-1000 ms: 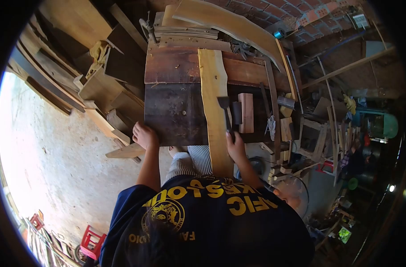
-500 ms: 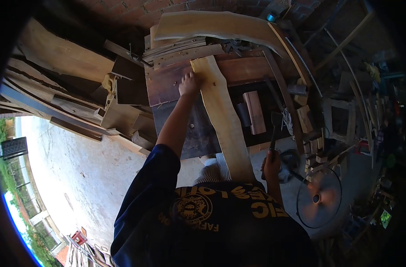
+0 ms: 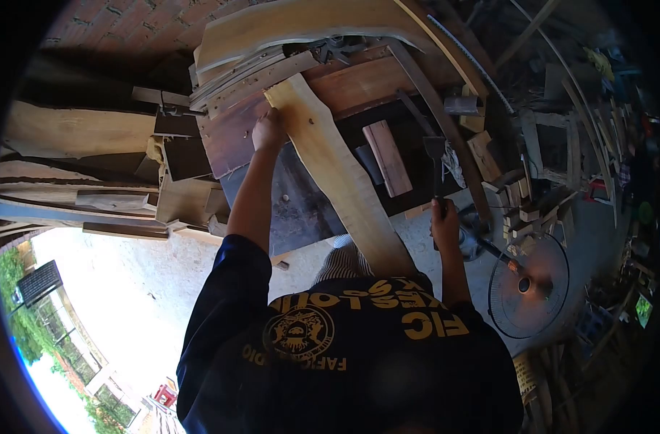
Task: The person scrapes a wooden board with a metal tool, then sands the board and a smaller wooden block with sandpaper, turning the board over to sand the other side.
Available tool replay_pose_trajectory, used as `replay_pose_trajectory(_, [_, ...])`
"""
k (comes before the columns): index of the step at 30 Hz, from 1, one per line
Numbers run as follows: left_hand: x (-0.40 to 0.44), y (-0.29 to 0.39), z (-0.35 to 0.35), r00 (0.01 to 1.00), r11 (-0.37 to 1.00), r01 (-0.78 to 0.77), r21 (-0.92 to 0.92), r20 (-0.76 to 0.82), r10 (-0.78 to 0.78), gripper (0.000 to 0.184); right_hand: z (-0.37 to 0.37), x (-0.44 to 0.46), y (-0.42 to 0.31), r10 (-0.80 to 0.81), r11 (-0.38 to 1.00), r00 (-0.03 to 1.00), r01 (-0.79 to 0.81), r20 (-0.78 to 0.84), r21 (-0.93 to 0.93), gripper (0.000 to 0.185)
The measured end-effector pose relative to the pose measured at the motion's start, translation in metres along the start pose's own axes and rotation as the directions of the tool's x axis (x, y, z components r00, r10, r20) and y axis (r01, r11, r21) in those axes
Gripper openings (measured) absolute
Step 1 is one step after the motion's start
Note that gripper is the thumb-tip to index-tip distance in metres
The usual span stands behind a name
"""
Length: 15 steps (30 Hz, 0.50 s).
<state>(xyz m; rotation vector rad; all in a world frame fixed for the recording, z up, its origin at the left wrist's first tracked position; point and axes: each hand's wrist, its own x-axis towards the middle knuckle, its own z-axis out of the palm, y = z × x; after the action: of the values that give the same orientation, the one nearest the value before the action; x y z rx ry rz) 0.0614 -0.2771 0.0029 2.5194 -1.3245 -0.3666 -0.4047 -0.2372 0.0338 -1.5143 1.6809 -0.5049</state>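
Observation:
A long, pale plank [image 3: 337,170] with a wavy edge and a small dark knot runs from the workbench toward my body, its near end against my shirt. My left hand [image 3: 269,130] is closed at the plank's left edge, near the far end; its fingertips are partly hidden. My right hand [image 3: 446,219] grips the dark handle of a flat-bladed scraper [image 3: 435,148], held upright to the right of the plank with its wide blade pointing away from me. Between plank and scraper, a reddish wood block [image 3: 388,159] lies on the bench's dark surface.
The workbench [image 3: 236,141] carries a large curved slab [image 3: 308,29] and stacked strips at the back. Boards [image 3: 62,130] are piled at the left. On the right stand a round fan [image 3: 525,284] and several wood offcuts [image 3: 518,195]. Concrete floor [image 3: 127,282] shows at the lower left.
The view has shifted and turned, so the bench sits further left and tilted. My left hand has closed more at the plank's edge. The scraper stays in my right hand, raised slightly.

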Motion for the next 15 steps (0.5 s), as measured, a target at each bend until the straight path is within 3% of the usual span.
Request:
replay_pose_trajectory(5, [0.001, -0.013, -0.010, 0.998, 0.995, -0.055, -0.086, 0.028, 0.058, 0.027, -0.001, 0.022, -0.014, -0.185, 0.955, 0.982, 0.186, 0.024, -0.231, 0.040])
replay_pose_trajectory(7, [-0.001, -0.014, -0.013, 0.998, 0.901, 0.065, -0.429, 0.031, -0.058, 0.025, -0.002, 0.030, -0.023, -0.064, 0.960, 0.988, 0.098, 0.138, -0.263, 0.046])
replay_pose_trajectory(8, [-0.004, -0.009, -0.012, 0.998, 0.900, 0.066, -0.430, 0.032, -0.058, 0.025, 0.001, 0.035, -0.020, -0.062, 0.960, 0.989, 0.097, 0.137, -0.264, 0.046])
replay_pose_trajectory(10, [-0.018, 0.011, -0.007, 0.975, 0.892, -0.008, -0.452, -0.200, -0.093, 0.020, 0.011, 0.045, -0.010, -0.106, 0.957, 0.986, 0.135, 0.126, -0.256, 0.047])
replay_pose_trajectory(14, [-0.053, 0.070, -0.002, 1.000, 0.844, -0.018, -0.537, -0.026, 0.005, 0.018, 0.021, 0.053, -0.008, -0.130, 0.977, 0.986, 0.145, 0.104, -0.155, 0.044])
replay_pose_trajectory(15, [-0.060, 0.086, 0.006, 1.000, 0.841, -0.006, -0.540, 0.011, 0.014, 0.018, 0.025, 0.054, -0.003, -0.247, 0.939, 0.968, 0.249, 0.039, -0.239, 0.043])
